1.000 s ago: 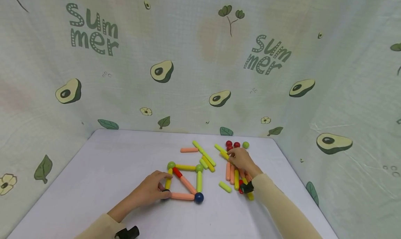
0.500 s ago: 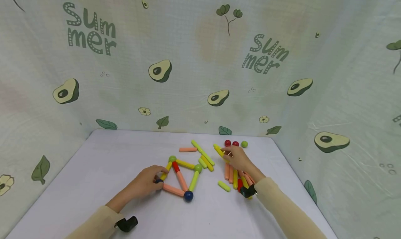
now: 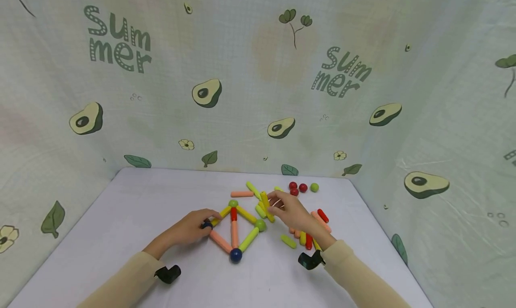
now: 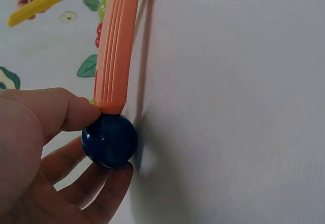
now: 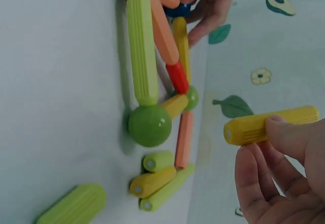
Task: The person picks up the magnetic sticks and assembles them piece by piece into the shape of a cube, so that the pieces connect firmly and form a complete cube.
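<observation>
White table (image 3: 161,191) bears a diamond-shaped frame of coloured rods and balls (image 3: 234,232), with right hand (image 3: 293,214) at its two o'clock and left hand (image 3: 190,228) at nine, pinching respectively a yellow ridged rod (image 5: 258,126) and the frame's dark-blue ball (image 4: 109,141).

We see a pale table (image 3: 161,191). On it lies a four-sided shape (image 3: 234,234) made of sticks (image 3: 249,240) and balls (image 3: 260,225). Near the back edge we find three red balls (image 3: 303,188) and one green ball (image 3: 314,187). We spot an orange stick (image 3: 242,194) behind the shape, and a short green stick (image 3: 288,241) beside a bright pile of sticks (image 3: 308,241) on the right.
</observation>
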A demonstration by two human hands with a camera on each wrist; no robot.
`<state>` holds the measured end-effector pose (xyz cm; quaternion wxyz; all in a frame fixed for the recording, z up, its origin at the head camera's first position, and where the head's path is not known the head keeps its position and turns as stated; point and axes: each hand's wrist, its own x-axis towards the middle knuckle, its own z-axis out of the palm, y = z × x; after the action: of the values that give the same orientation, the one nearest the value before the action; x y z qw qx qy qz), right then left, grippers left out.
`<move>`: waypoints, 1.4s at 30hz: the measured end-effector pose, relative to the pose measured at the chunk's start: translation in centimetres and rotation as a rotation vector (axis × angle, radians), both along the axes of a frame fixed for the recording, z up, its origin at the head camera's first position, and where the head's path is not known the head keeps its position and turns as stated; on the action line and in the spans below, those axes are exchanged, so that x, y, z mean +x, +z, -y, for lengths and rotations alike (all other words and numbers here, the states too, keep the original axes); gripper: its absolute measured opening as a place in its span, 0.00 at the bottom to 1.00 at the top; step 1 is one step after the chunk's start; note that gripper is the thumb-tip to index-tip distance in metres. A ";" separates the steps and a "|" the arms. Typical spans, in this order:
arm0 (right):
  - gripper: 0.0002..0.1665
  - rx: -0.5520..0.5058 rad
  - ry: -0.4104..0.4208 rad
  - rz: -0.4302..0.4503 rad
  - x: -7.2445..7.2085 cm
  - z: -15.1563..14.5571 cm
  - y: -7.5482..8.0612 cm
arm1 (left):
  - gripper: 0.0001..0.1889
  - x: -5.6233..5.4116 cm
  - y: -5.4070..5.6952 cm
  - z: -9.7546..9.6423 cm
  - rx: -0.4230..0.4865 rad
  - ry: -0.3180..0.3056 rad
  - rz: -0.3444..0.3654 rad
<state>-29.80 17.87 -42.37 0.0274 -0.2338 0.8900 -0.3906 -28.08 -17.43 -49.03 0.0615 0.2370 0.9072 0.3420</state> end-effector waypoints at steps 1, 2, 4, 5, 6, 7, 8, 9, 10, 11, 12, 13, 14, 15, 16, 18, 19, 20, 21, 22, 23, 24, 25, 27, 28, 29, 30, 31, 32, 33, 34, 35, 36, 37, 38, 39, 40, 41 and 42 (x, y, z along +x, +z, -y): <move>0.19 -0.015 0.012 0.008 0.2 0.4 0.0 | 0.21 -0.1 0.0 0.0 0.006 -0.006 -0.007; 0.18 -0.027 0.022 0.014 0.5 0.7 0.0 | 0.21 -0.2 -0.1 0.0 0.009 -0.007 -0.016; 0.17 -0.052 0.044 0.020 0.8 1.4 -0.1 | 0.20 -0.4 -0.2 -0.1 0.013 -0.010 -0.035; 0.17 -0.061 0.053 0.023 1.0 1.7 -0.1 | 0.20 -0.4 -0.2 -0.1 0.013 -0.008 -0.044; 0.17 -0.067 0.060 0.032 1.2 2.0 -0.2 | 0.20 -0.5 -0.2 -0.1 0.014 -0.007 -0.047; 0.16 -0.072 0.072 0.030 1.4 2.3 -0.3 | 0.20 -0.6 -0.2 -0.2 0.016 -0.005 -0.050; 0.16 -0.078 0.081 0.029 1.5 2.5 -0.4 | 0.20 -0.6 -0.3 -0.2 0.016 -0.001 -0.050; 0.16 -0.083 0.089 0.028 1.7 2.7 -0.6 | 0.20 -0.6 -0.3 -0.3 0.016 0.001 -0.050; 0.16 -0.089 0.097 0.025 1.9 3.0 -0.7 | 0.19 -0.7 -0.3 -0.3 0.017 0.005 -0.047; 0.16 -0.092 0.103 0.026 2.1 3.2 -0.8 | 0.19 -0.7 -0.3 -0.4 0.018 0.007 -0.049; 0.16 -0.097 0.111 0.030 2.2 3.4 -1.0 | 0.19 -0.8 -0.3 -0.5 0.019 0.010 -0.050; 0.16 -0.099 0.119 0.029 2.4 3.7 -1.1 | 0.18 -0.8 -0.3 -0.6 0.020 0.018 -0.048; 0.16 -0.102 0.123 0.032 2.6 3.9 -1.2 | 0.18 -0.9 -0.3 -0.6 0.018 0.026 -0.049; 0.16 -0.101 0.127 0.031 2.7 4.1 -1.3 | 0.17 -0.9 -0.3 -0.7 0.019 0.035 -0.049; 0.16 -0.105 0.131 0.031 2.9 4.3 -1.4 | 0.17 -1.0 -0.3 -0.8 0.020 0.045 -0.049; 0.16 -0.106 0.136 0.036 3.1 4.8 -1.6 | 0.16 -1.2 -0.4 -1.0 0.021 0.066 -0.052; 0.17 -0.103 0.140 0.036 3.2 5.0 -1.8 | 0.16 -1.2 -0.4 -1.0 0.021 0.082 -0.049; 0.16 -0.100 0.141 0.034 3.3 5.2 -2.0 | 0.16 -1.3 -0.5 -1.1 0.020 0.094 -0.050; 0.16 -0.096 0.145 0.034 3.3 5.3 -2.2 | 0.17 -1.3 -0.5 -1.1 0.022 0.105 -0.048; 0.17 -0.093 0.151 0.034 3.4 5.5 -2.3 | 0.17 -1.3 -0.6 -1.1 0.021 0.115 -0.049; 0.16 -0.084 0.158 0.030 3.5 5.7 -2.5 | 0.18 -1.3 -0.6 -1.1 0.017 0.124 -0.050; 0.16 -0.079 0.165 0.030 3.6 5.8 -2.7 | 0.18 -1.3 -0.7 -1.0 0.015 0.134 -0.045; 0.17 -0.077 0.171 0.028 3.7 6.0 -2.8 | 0.19 -1.3 -0.7 -1.0 0.011 0.139 -0.046; 0.17 -0.083 0.186 0.031 3.8 6.2 -3.1 | 0.20 -1.3 -0.8 -0.9 0.004 0.139 -0.047; 0.18 -0.084 0.190 0.033 3.9 6.3 -3.2 | 0.21 -1.3 -0.8 -0.9 0.001 0.137 -0.049; 0.18 -0.085 0.195 0.036 3.9 6.3 -3.3 | 0.21 -1.4 -0.9 -0.8 0.000 0.135 -0.050; 0.18 -0.087 0.199 0.039 4.0 6.4 -3.4 | 0.21 -1.4 -0.9 -0.8 -0.003 0.133 -0.051; 0.18 -0.087 0.202 0.039 4.0 6.4 -3.5 | 0.21 -1.4 -0.9 -0.8 -0.005 0.132 -0.052; 0.18 -0.088 0.207 0.037 4.1 6.5 -3.5 | 0.21 -1.5 -0.9 -0.8 -0.008 0.130 -0.053; 0.18 -0.086 0.211 0.033 4.1 6.5 -3.6 | 0.21 -1.5 -1.0 -0.9 -0.008 0.128 -0.053; 0.17 -0.082 0.215 0.031 4.1 6.6 -3.7 | 0.21 -1.6 -1.0 -0.9 -0.011 0.127 -0.055; 0.17 -0.080 0.220 0.030 4.2 6.6 -3.8 | 0.21 -1.6 -1.0 -0.9 -0.014 0.126 -0.055; 0.17 -0.075 0.226 0.029 4.2 6.6 -3.9 | 0.21 -1.6 -1.0 -0.9 -0.017 0.124 -0.056; 0.17 -0.071 0.231 0.030 4.2 6.7 -3.9 | 0.21 -1.6 -1.0 -0.9 -0.018 0.122 -0.056; 0.17 -0.068 0.237 0.034 4.2 6.7 -4.0 | 0.21 -1.6 -1.0 -0.9 -0.020 0.119 -0.056; 0.17 -0.065 0.242 0.037 4.3 6.7 -4.0 | 0.21 -1.6 -1.0 -0.9 -0.022 0.116 -0.058; 0.17 -0.061 0.244 0.043 4.3 6.7 -4.1 | 0.21 -1.6 -1.0 -0.8 -0.024 0.113 -0.060; 0.17 -0.059 0.247 0.046 4.3 6.7 -4.1 | 0.21 -1.6 -1.0 -0.8 -0.026 0.108 -0.061; 0.17 -0.059 0.250 0.048 4.3 6.7 -4.0 | 0.21 -1.7 -1.0 -0.8 -0.027 0.104 -0.062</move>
<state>-25.48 11.13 -46.42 0.0904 -0.3341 0.8412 -0.4155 -29.74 -16.67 -49.98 0.0186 0.1993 0.9243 0.3250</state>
